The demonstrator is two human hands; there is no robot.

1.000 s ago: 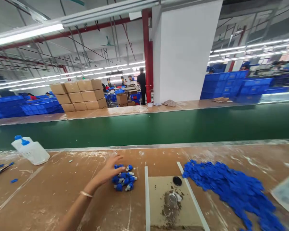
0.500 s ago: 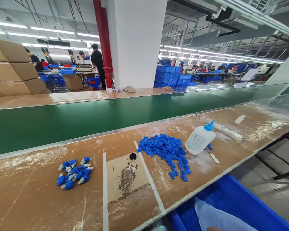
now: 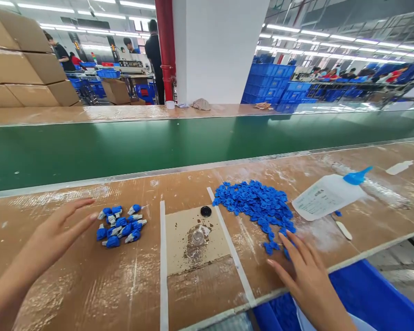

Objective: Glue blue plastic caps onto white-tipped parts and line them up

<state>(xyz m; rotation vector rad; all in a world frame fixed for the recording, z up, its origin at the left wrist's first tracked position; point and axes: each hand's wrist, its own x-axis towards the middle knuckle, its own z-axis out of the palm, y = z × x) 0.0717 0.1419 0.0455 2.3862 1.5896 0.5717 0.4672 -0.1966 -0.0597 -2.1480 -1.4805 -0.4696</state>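
Note:
My left hand (image 3: pixel 60 234) hovers just left of a small cluster of blue-and-white plastic parts (image 3: pixel 122 226), its thumb and fingers apart with nothing between them. Over the near edge of a heap of flat blue plastic pieces (image 3: pixel 253 202), my right hand (image 3: pixel 305 271) reaches in with fingers spread; whether its fingertips touch the pieces I cannot tell. Between the hands lies a stained cardboard sheet (image 3: pixel 177 253) bordered by white tape strips. On it sit a small clear round cup (image 3: pixel 198 237) and a black round cap (image 3: pixel 206 211).
A white squeeze bottle with a blue nozzle (image 3: pixel 326 195) is right of the heap, near a pale flat stick (image 3: pixel 344 231). A green conveyor belt (image 3: pixel 158 147) runs behind the table. Below the front edge is a blue bin (image 3: pixel 376 289). Cardboard boxes (image 3: pixel 24 69) and people are beyond.
Both hands have come into view over the table, the left beside the blue-and-white parts, the right at the blue heap. The camera view has shifted. The objects on the table look unmoved.

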